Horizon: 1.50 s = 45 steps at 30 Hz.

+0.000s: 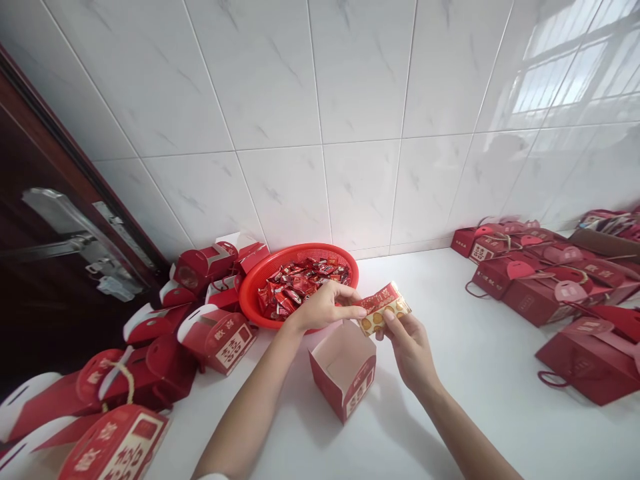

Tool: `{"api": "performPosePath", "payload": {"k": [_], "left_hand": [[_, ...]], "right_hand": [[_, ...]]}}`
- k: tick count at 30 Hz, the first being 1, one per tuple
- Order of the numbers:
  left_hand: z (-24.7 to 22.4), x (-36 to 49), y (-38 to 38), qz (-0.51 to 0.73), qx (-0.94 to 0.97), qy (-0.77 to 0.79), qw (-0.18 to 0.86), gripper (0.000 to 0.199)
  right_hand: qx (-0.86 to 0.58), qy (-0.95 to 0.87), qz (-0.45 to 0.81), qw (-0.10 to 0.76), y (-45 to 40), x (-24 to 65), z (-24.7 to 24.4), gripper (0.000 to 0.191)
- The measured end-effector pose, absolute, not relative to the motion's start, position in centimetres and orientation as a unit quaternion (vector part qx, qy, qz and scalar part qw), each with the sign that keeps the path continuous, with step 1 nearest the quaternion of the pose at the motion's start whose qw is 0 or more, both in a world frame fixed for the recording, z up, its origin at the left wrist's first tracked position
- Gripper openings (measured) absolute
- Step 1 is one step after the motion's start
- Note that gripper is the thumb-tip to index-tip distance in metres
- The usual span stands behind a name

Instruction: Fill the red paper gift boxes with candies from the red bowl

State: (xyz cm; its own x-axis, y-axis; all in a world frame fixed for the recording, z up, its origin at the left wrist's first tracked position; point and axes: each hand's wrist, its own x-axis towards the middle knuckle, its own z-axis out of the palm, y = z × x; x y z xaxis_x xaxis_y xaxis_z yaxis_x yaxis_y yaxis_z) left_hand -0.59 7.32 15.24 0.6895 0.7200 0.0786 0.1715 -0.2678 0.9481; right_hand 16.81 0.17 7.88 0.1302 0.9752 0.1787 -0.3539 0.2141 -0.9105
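Between my two hands is a red and cream snack packet (384,308) with round yellow shapes printed on it. My left hand (330,305) pinches its left end between thumb and fingers. Its lower right part is gripped by my right hand (407,343), thumb on the front. Just below the packet, an open red gift box (334,393) stands upright on the white table, its pale inside showing. Behind my left hand sits a red plastic basket (249,300) holding many small red-wrapped sweets (285,297).
Red gift boxes (220,337) crowd the left side, some with flaps up. More closed boxes (555,287) with cord handles line the right. A white tiled wall (280,193) rises behind the table (430,287). At far left is a dark door (45,220) with a metal handle.
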Motion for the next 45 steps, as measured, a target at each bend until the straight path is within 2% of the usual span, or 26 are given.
{"api": "performPosePath", "payload": {"k": [16, 22, 30, 39, 42, 45], "left_hand": [[14.2, -0.7, 7.3, 0.277, 0.757, 0.29, 0.516, 0.031], [14.0, -0.1, 6.8, 0.297, 0.799, 0.328, 0.407, 0.026], [14.3, 0.6, 5.6, 0.307, 0.812, 0.334, 0.368, 0.013], [13.8, 1.4, 5.1, 0.324, 0.835, 0.33, 0.297, 0.015], [13.8, 1.3, 5.1, 0.326, 0.834, 0.322, 0.307, 0.016], [14.0, 0.9, 5.3, 0.327, 0.82, 0.293, 0.367, 0.016]], "right_hand": [[-0.342, -0.405, 0.555, 0.642, 0.0, 17.0, 7.9, 0.038], [-0.386, -0.419, 0.501, 0.652, 0.1, 17.2, 7.4, 0.037], [-0.436, -0.456, 0.403, 0.663, -0.1, 17.5, 6.7, 0.03], [-0.476, -0.452, 0.357, 0.665, -0.2, 17.9, 6.4, 0.035], [-0.436, -0.439, 0.405, 0.673, -0.1, 18.0, 6.7, 0.034], [-0.377, -0.43, 0.499, 0.651, 0.0, 18.3, 7.1, 0.035]]}}
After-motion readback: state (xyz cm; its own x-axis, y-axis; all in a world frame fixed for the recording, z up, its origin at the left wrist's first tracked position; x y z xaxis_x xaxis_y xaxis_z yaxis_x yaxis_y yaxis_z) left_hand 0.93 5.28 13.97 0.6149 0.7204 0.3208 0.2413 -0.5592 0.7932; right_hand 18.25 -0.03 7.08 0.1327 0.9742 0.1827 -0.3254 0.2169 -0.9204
